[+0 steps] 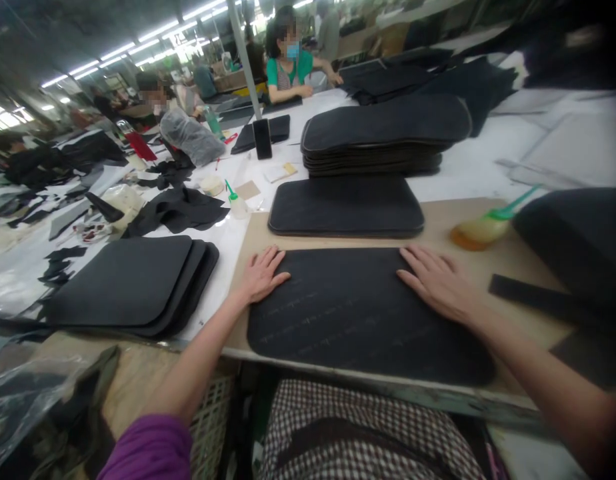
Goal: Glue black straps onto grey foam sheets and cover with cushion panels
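Note:
A black panel (333, 313) with rounded corners and faint printed lines lies flat on a tan board (243, 267) at the table's front edge. My left hand (263, 275) rests on the panel's far left corner, fingers spread. On its far right corner lies my right hand (433, 280), fingers stretched out. Just beyond is another black rounded panel (345, 205), and behind that a tall stack of black panels (383, 133). To the left sits a fanned stack of black pieces (128, 283).
A glue bottle with a green nozzle (481, 230) stands at the right; a smaller one (237, 203) is beyond my left hand. A phone (262, 139) leans against a pole. Black scraps (181, 210) lie left. A masked person (291, 70) works across the table.

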### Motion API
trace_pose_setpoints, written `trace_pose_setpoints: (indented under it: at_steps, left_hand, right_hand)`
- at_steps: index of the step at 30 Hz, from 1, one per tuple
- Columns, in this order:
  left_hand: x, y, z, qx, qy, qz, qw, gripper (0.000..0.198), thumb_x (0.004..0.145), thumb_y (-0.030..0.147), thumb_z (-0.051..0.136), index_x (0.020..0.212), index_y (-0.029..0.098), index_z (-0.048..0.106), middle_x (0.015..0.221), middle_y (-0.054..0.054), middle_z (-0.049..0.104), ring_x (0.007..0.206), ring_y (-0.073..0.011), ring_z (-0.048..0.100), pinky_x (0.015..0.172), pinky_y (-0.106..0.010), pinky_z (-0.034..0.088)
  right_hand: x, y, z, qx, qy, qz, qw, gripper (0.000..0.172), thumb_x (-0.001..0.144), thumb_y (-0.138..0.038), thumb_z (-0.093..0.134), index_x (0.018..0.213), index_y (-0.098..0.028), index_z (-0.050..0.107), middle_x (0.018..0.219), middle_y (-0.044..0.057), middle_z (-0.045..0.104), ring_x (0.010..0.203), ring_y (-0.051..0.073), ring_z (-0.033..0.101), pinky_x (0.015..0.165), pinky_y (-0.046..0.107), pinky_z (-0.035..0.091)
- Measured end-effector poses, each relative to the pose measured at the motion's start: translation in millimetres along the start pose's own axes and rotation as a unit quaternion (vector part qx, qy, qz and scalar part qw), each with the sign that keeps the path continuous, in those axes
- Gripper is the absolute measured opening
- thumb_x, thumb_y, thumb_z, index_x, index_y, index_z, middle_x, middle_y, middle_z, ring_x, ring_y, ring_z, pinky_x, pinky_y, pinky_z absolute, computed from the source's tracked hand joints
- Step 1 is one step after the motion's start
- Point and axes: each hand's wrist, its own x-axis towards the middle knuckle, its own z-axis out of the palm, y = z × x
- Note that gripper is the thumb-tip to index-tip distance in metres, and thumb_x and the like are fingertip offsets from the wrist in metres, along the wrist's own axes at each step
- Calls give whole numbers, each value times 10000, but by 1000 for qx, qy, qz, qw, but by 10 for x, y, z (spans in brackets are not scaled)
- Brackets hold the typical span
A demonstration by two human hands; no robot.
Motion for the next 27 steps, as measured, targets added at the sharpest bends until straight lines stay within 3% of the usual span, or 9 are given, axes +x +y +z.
trace_pose_setpoints:
  at_steps: [4, 7, 9, 11, 14, 17, 22, 27]
  left_hand:
    - [-141, -161, -6, 8, 12, -42, 999, 673, 998, 611, 262, 1559, 239, 289, 1648, -102, 245, 1516, -249, 222, 1201, -486, 174]
    - [-335, -134, -56, 19, 46, -80, 996, 696, 1007, 586, 245, 1553, 157, 297, 1626, -181, 269, 1509, -307, 231, 1186, -554, 162]
    - [-510, 33, -81, 39, 92, -95, 990, 719, 1009, 576, 244, 1561, 116, 259, 1623, -207, 257, 1515, -317, 211, 1186, -556, 159]
    - [-708, 298, -67, 54, 123, -61, 989, 710, 1011, 562, 274, 1579, 141, 208, 1639, -168, 237, 1520, -283, 203, 1198, -504, 178]
    - [-993, 694, 49, 55, 96, 37, 993, 710, 995, 560, 359, 1592, 221, 175, 1648, -98, 244, 1509, -257, 245, 1206, -462, 192]
    - [-1183, 865, 201, 68, 98, 43, 992, 729, 977, 565, 406, 1588, 225, 200, 1639, -103, 265, 1498, -267, 272, 1201, -479, 182]
    - [-1390, 736, 301, 79, 97, -5, 992, 662, 997, 492, 373, 1578, 205, 239, 1641, -102, 260, 1508, -252, 246, 1200, -492, 177]
    - [-1509, 359, 294, 81, 131, -69, 986, 579, 999, 465, 306, 1488, 179, 429, 1610, -128, 335, 1504, -274, 248, 1164, -514, 247]
  right_hand:
    - [63, -1, -103, 18, -46, 39, 998, 659, 1016, -553, 175, 1552, -200, 325, 1633, 109, 283, 1505, 272, 238, 1208, 553, 148]
    - [0, -47, -299, 66, -82, 94, 990, 659, 1023, -535, 130, 1564, -198, 296, 1629, 106, 294, 1507, 254, 239, 1205, 539, 190]
    - [-177, -176, -449, 63, -55, 120, 989, 671, 1029, -531, 126, 1574, -166, 265, 1623, 127, 299, 1508, 256, 239, 1205, 534, 198]
    - [-451, -382, -554, 25, -10, 104, 994, 680, 1033, -534, 167, 1579, -135, 244, 1624, 144, 288, 1511, 264, 225, 1213, 528, 177]
    - [-907, -674, -564, -20, 9, 55, 998, 698, 1025, -545, 279, 1585, -131, 226, 1630, 147, 267, 1511, 281, 220, 1216, 518, 175]
    - [-1251, -743, -488, -48, 13, 63, 997, 706, 1016, -538, 333, 1581, -127, 236, 1625, 160, 268, 1497, 297, 257, 1204, 540, 189]
    - [-1540, -520, -493, -73, 36, 105, 991, 660, 1024, -482, 332, 1557, -95, 284, 1594, 191, 328, 1477, 309, 303, 1172, 546, 246]
    - [-1546, -318, -588, -63, 49, 136, 987, 558, 1018, -449, 343, 1414, -85, 490, 1476, 219, 501, 1354, 342, 471, 1062, 506, 411]
